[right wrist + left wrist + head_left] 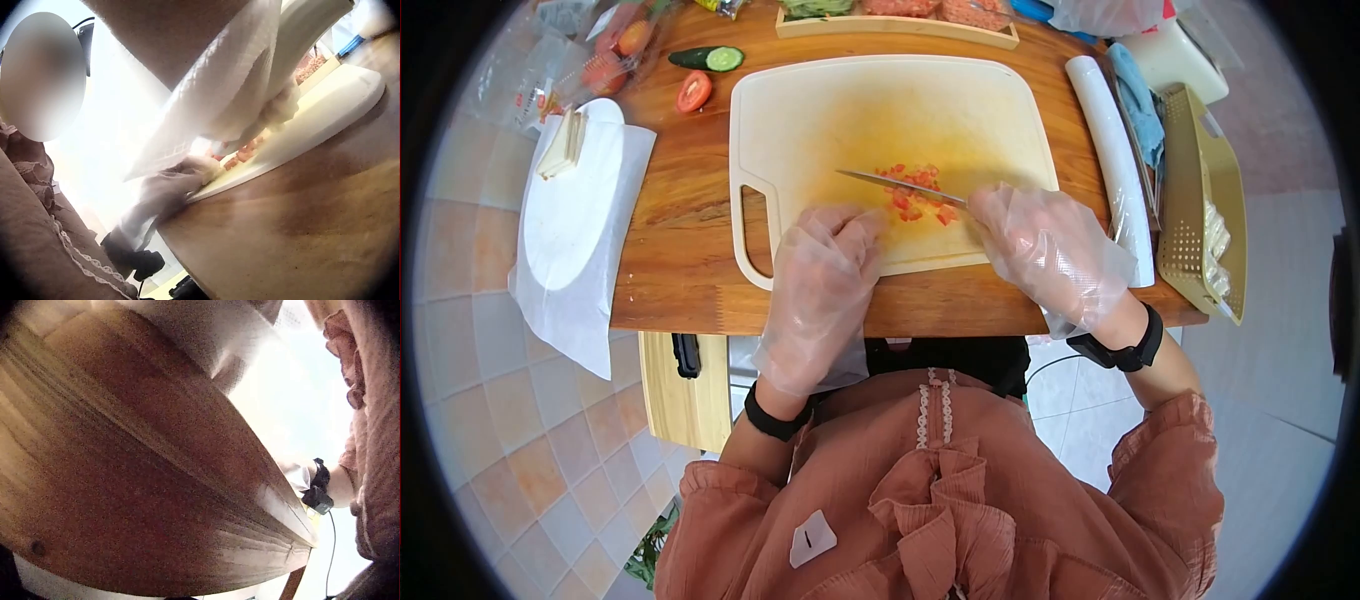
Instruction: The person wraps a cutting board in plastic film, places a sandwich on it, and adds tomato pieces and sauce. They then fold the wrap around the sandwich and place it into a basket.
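Observation:
In the head view the right hand (pixel 1050 245), in a clear plastic glove, grips a knife (pixel 900 183) by its handle, mostly hidden in the palm. The blade points left across red diced tomato (pixel 910 205) on a cream cutting board (pixel 800 110). The gloved left hand (pixel 820 290) rests at the board's front edge, left of the pieces, fingers loosely bent, with nothing visible in them. From the right wrist, the left hand (pixel 178 181) appears beside the tomato pieces (pixel 247 152), below the blurred right hand (pixel 231 100). The left wrist view shows mainly the table's underside (pixel 144 469).
Beyond the board lie a cut cucumber (pixel 708 59), a tomato half (pixel 694 91) and a wooden tray (pixel 880 27) of food. Sandwich pieces (pixel 563 147) sit on a white plate (pixel 565 220) at left. A white roll (pixel 1110 165) and a perforated basket (pixel 1185 230) stand at right.

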`<action>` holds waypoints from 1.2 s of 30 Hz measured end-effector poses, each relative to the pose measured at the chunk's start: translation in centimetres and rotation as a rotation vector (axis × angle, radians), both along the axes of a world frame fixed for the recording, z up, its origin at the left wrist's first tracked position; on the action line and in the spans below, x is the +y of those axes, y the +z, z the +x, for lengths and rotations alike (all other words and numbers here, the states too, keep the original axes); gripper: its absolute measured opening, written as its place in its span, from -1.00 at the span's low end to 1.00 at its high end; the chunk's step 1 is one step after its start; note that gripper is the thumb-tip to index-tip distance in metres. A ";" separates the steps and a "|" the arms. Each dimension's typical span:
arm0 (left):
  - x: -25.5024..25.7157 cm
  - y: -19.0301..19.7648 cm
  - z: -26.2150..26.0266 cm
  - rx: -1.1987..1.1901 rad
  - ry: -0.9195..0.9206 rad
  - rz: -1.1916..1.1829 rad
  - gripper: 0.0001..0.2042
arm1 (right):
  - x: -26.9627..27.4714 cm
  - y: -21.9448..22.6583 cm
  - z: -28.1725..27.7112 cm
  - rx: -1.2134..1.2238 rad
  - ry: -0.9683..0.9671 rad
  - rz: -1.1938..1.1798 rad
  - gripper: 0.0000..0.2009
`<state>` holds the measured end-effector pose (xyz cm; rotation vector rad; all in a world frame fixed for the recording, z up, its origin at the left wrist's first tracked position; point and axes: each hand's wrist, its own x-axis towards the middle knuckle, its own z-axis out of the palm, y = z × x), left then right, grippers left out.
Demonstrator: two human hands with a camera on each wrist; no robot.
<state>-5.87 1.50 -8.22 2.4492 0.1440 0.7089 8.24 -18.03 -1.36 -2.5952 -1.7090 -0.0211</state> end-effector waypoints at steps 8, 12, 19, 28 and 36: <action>0.0 -0.4 0.0 0.012 -0.027 -0.028 -0.75 | 0.2 -0.5 0.6 -0.054 0.018 0.007 -0.94; 0.0 -0.3 -0.1 0.019 -0.027 -0.030 -0.74 | 0.3 -0.6 0.9 0.003 0.044 0.055 -0.92; 0.0 -0.4 0.0 0.005 -0.030 -0.029 -0.74 | 0.3 -1.1 1.6 -0.019 0.077 0.066 -0.92; 0.0 -0.3 -0.1 0.004 -0.028 -0.032 -0.74 | 0.2 -1.4 2.0 -0.005 0.081 0.088 -0.91; 0.1 -0.4 -0.1 0.004 -0.025 -0.027 -0.75 | 0.1 -1.4 2.1 -0.035 0.096 0.103 -0.89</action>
